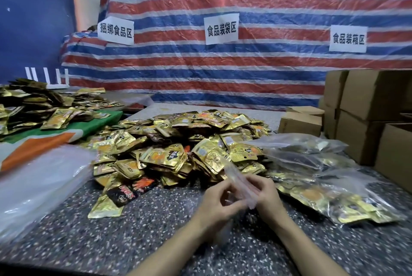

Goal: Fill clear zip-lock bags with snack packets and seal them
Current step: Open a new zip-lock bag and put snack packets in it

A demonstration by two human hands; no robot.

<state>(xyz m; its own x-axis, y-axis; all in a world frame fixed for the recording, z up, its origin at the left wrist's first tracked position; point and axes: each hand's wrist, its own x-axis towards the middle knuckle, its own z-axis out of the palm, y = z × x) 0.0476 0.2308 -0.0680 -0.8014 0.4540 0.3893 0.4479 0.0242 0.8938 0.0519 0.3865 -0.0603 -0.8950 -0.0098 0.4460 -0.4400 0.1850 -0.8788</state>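
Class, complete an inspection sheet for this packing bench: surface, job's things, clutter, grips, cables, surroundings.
Surface: speckled table, bare in front.
Job's things: heap of gold snack packets in the middle; filled bags at right; flat clear bags at left.
Clutter: second packet heap on a green cloth, far left.
Grips: left hand and right hand both pinch one see-through bag.
Cables: nothing seen.
Surroundings: cardboard boxes at right; striped tarp with three paper signs behind.
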